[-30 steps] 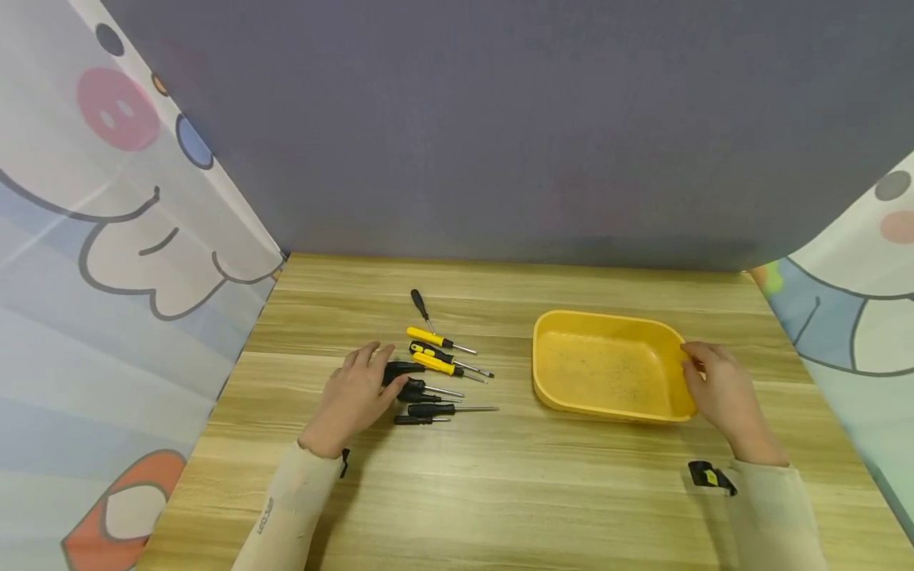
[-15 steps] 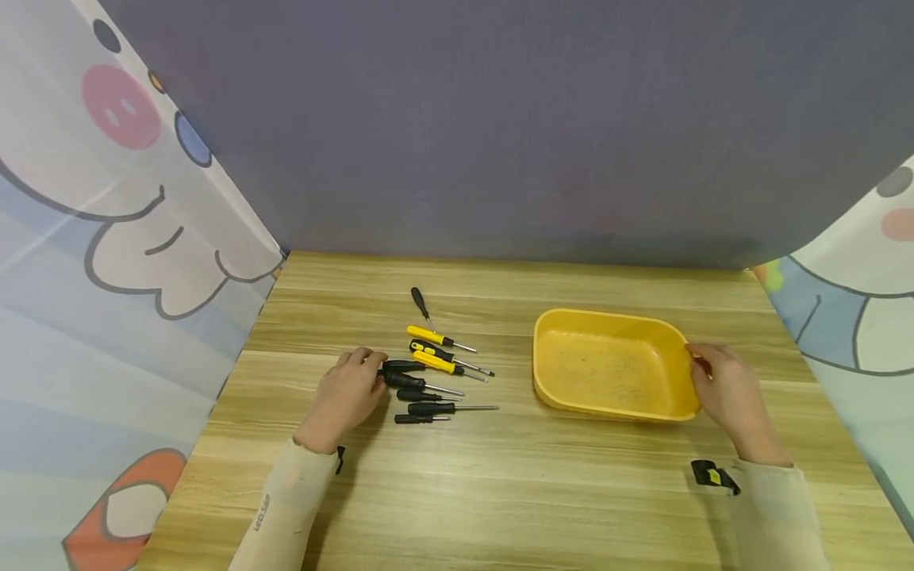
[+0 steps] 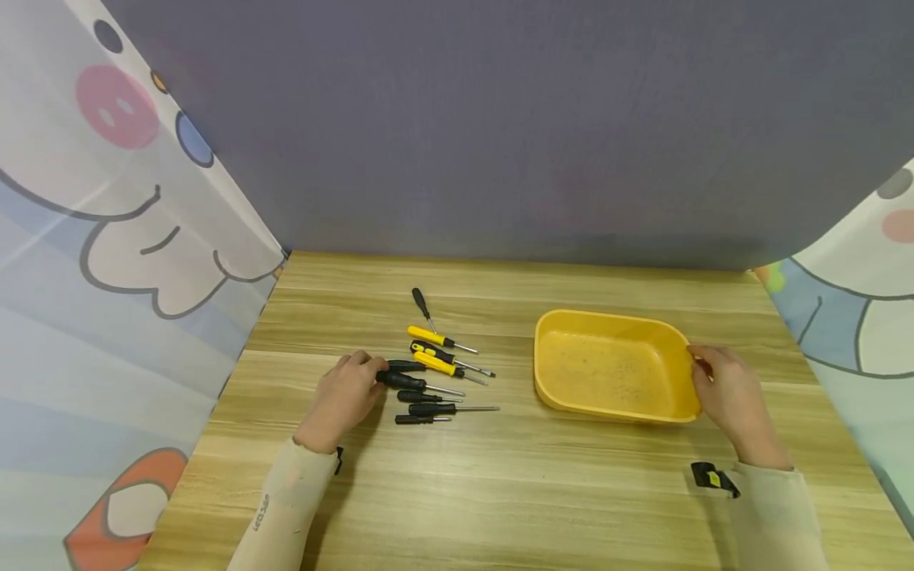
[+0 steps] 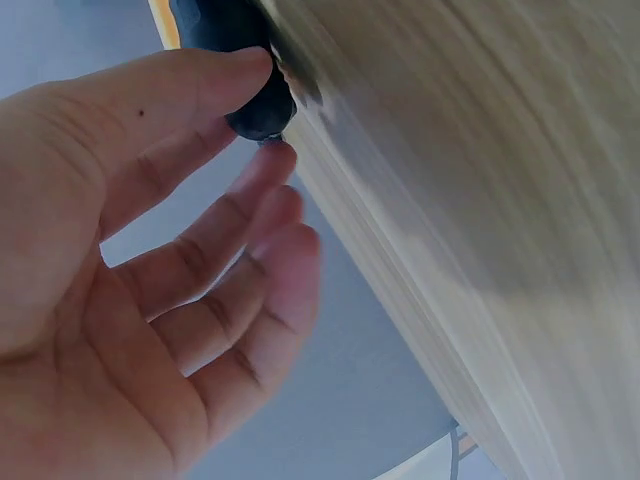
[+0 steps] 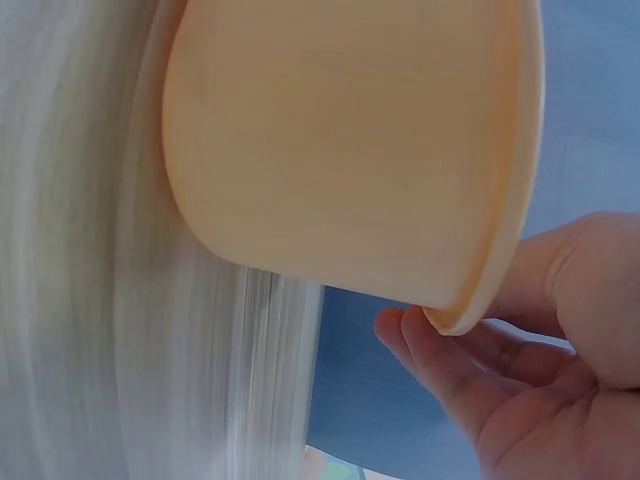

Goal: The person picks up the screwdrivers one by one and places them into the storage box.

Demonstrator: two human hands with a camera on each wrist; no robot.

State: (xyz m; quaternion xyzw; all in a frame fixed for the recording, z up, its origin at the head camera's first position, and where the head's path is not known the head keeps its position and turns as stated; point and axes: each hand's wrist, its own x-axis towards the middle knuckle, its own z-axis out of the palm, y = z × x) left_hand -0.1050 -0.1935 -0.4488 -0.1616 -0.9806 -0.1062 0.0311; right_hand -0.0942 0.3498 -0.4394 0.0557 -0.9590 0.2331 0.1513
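Observation:
My left hand (image 3: 344, 402) pinches the butt of a black screwdriver (image 3: 404, 381) between thumb and index finger; its metal shaft points right. In the left wrist view the thumb lies along the dark handle (image 4: 220, 28), while the other fingers are loosely bent and free of it. Another black-handled screwdriver (image 3: 407, 365) lies just behind, partly covered. On the right side, my right hand (image 3: 730, 396) grips the rim of a yellow plastic tub (image 3: 607, 317) at its right end. The right wrist view shows the thumb and fingers on opposite sides of that rim (image 5: 490, 285).
Two yellow-handled screwdrivers (image 3: 428, 336) and a black-and-yellow one (image 3: 432, 351) lie behind the left hand's screwdriver. A small black one (image 3: 420, 304) is farthest back. Several dark ones (image 3: 430, 409) lie nearer the front. A grey partition (image 3: 500, 159) closes the table's back.
My left hand has drawn back from over the screwdrivers, its fingers bending to pinch a black handle, which has shifted slightly left. My right hand keeps hold of the tub's rim, almost unmoved.

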